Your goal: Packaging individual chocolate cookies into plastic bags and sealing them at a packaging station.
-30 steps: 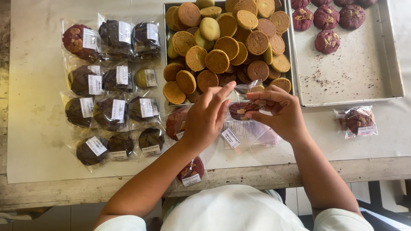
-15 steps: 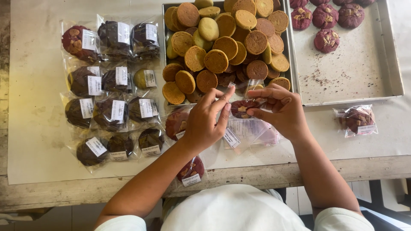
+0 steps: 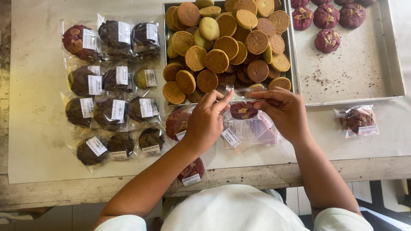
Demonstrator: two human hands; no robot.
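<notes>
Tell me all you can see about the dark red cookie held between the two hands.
The dark red cookie is round, with pale chunks on top. It sits inside a clear plastic bag, flat side up, above a pile of empty bags on the table. The left hand and the right hand pinch the bag at either side, just below the metal tray.

Red cookie (image 3: 243,110): a second ago held low between both hands, close over the stack of empty bags (image 3: 257,128); now raised slightly and seen flat inside a clear bag (image 3: 239,100). Left hand (image 3: 205,122): fingers (image 3: 223,99), earlier spread, now drawn together at the bag's top edge. Right hand (image 3: 284,112): fingers shifted leftward, now pinched at the cookie's right side.
</notes>
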